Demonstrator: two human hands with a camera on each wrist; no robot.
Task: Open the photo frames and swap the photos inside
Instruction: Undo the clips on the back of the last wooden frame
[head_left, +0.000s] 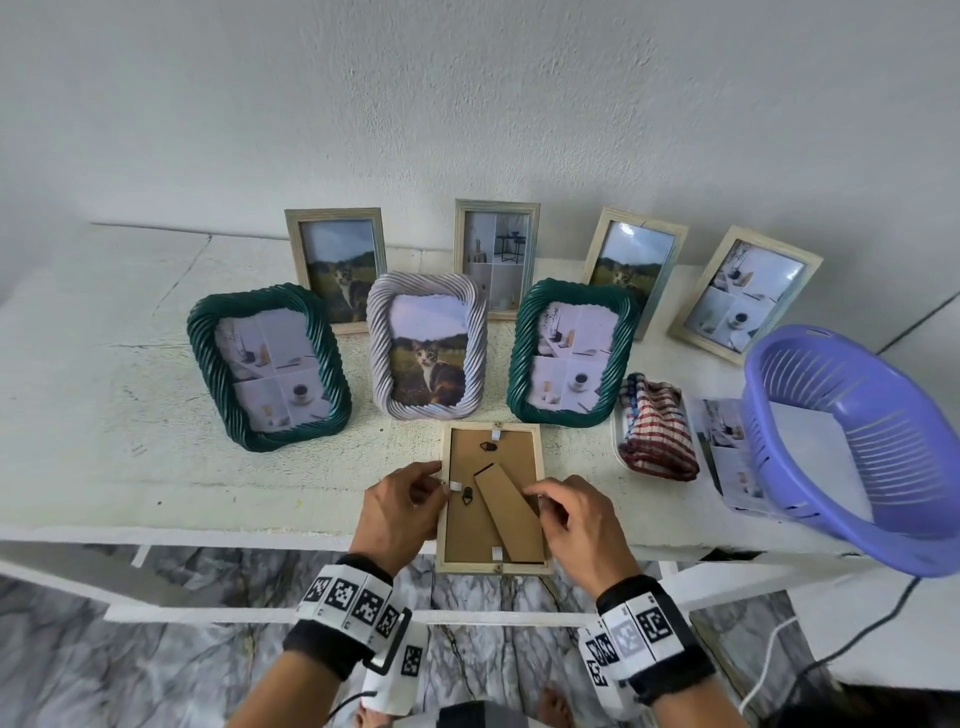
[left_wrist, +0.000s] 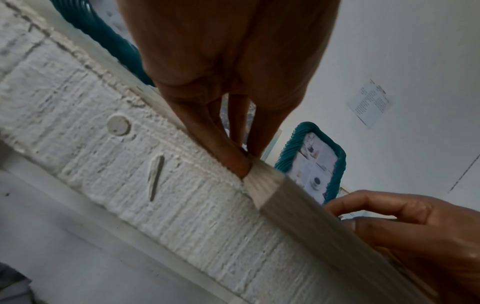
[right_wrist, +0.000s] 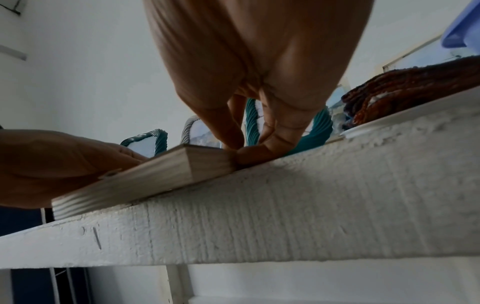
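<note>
A light wooden photo frame (head_left: 492, 565) lies face down at the table's front edge, its near end overhanging. Its brown backing board (head_left: 462, 530) and fold-out stand leg (head_left: 506, 512) face up, with small metal tabs round the rim. My left hand (head_left: 436, 480) pinches the frame's left edge by a side tab; in the left wrist view the left hand's fingertips (left_wrist: 242, 162) meet on the frame's corner (left_wrist: 262, 176). My right hand (head_left: 540, 499) pinches the right edge, and the right wrist view shows my thumb and finger (right_wrist: 233, 142) closed on that frame (right_wrist: 155, 174).
Behind stand two green twisted frames (head_left: 270, 364) (head_left: 569, 353), a lilac cat frame (head_left: 427, 345) and several wooden frames (head_left: 336, 265). At right lie a striped cloth (head_left: 655, 426) on a white plate, a loose photo (head_left: 724, 447) and a tilted purple basket (head_left: 852, 441).
</note>
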